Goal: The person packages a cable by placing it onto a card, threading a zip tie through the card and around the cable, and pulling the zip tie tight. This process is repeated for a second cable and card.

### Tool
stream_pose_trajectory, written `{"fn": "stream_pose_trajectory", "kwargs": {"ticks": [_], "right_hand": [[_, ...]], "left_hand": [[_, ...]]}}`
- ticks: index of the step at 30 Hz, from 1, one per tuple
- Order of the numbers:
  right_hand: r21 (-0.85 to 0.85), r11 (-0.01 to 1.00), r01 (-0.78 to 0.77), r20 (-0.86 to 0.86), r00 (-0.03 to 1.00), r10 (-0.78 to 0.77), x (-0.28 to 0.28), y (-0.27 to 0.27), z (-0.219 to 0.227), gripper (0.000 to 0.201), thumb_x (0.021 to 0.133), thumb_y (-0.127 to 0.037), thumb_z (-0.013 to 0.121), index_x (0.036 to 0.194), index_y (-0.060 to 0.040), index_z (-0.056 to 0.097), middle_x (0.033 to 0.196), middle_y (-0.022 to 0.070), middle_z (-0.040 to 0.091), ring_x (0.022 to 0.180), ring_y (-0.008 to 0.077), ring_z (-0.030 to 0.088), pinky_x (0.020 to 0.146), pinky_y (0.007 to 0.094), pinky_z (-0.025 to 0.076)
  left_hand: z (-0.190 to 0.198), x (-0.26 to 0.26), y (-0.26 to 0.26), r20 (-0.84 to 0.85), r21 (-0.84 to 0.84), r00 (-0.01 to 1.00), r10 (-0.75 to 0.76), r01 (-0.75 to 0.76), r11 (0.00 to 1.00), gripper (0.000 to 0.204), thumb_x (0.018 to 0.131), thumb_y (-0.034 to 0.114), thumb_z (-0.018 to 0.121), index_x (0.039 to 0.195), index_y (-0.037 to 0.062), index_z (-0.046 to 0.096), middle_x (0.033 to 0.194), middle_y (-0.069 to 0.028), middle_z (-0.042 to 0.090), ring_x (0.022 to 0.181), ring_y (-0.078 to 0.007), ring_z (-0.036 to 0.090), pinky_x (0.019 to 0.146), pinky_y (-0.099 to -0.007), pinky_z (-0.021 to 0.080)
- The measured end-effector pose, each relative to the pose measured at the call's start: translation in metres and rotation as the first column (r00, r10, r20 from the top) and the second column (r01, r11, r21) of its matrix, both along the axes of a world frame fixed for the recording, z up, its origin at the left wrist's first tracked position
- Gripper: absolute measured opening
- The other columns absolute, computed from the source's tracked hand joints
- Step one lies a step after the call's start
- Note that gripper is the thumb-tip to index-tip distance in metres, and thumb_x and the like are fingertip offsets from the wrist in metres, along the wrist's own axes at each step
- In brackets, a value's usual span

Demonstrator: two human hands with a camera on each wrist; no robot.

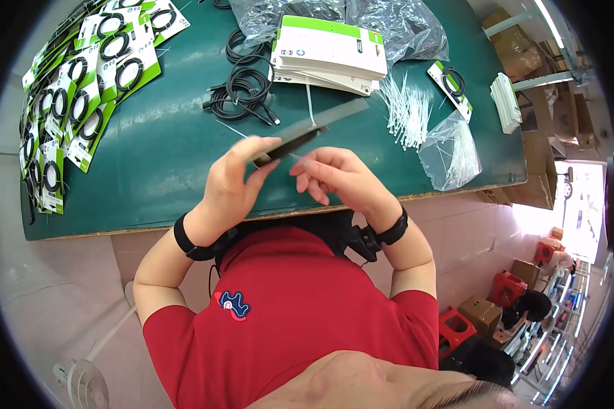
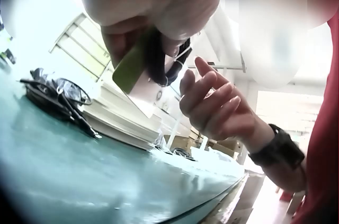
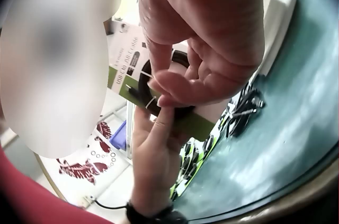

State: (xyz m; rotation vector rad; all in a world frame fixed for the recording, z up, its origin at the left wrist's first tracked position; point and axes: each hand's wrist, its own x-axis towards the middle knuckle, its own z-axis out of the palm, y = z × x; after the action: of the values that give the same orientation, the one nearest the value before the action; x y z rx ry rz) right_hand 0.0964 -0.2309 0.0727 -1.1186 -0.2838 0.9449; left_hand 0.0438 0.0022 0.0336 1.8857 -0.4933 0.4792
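Note:
My left hand (image 1: 226,178) grips a packaging card (image 1: 344,113) with a coiled black cable (image 1: 297,142) against its face, held up above the table. Printed on the card in the right wrist view is "USB-C to USB-C cable". My right hand (image 1: 344,176) is close to the coil, thumb and fingertips pinching at a thin white cable tie (image 3: 151,100) on the card. A white strip (image 1: 310,102) stands up past the card's far side. The right hand's palm and fingers cover part of the coil in the right wrist view.
Beyond the hands stands a stack of cards (image 1: 331,51), with loose black cables (image 1: 242,95) on its left. White cable ties (image 1: 406,112) and a clear bag (image 1: 450,153) lie to the right. Many carded cables (image 1: 82,95) cover the table's left end. The table edge (image 1: 150,228) runs near my body.

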Motion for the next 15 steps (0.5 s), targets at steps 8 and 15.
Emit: {"fn": "stream_pose_trajectory", "kwargs": {"ticks": [8, 15], "right_hand": [[0.071, 0.995, 0.067, -0.276, 0.96, -0.045, 0.001, 0.007, -0.012, 0.019, 0.095, -0.014, 0.071, 0.106, 0.0007, 0.07, 0.09, 0.0077, 0.07, 0.062, 0.0082, 0.058, 0.052, 0.0213, 0.043], [-0.14, 0.99, 0.033, 0.218, 0.976, -0.002, 0.007, 0.008, -0.009, 0.015, 0.094, -0.012, 0.072, 0.102, 0.0011, 0.072, 0.092, 0.0072, 0.072, 0.069, 0.0089, 0.065, 0.056, 0.0208, 0.049]], "left_hand": [[0.008, -0.001, -0.001, 0.187, 0.316, 0.982, -0.021, -0.039, 0.948, 0.055, 0.081, -0.007, 0.069, 0.131, 0.0051, 0.048, 0.116, -0.0179, 0.068, 0.103, -0.0359, 0.069, 0.083, -0.0402, 0.057], [0.007, 0.0, -0.003, -0.495, -0.266, 0.866, -0.077, -0.067, 0.962, 0.049, 0.096, 0.005, 0.064, 0.139, 0.0045, 0.04, 0.123, -0.0156, 0.065, 0.107, -0.0278, 0.069, 0.085, -0.038, 0.058]]}}
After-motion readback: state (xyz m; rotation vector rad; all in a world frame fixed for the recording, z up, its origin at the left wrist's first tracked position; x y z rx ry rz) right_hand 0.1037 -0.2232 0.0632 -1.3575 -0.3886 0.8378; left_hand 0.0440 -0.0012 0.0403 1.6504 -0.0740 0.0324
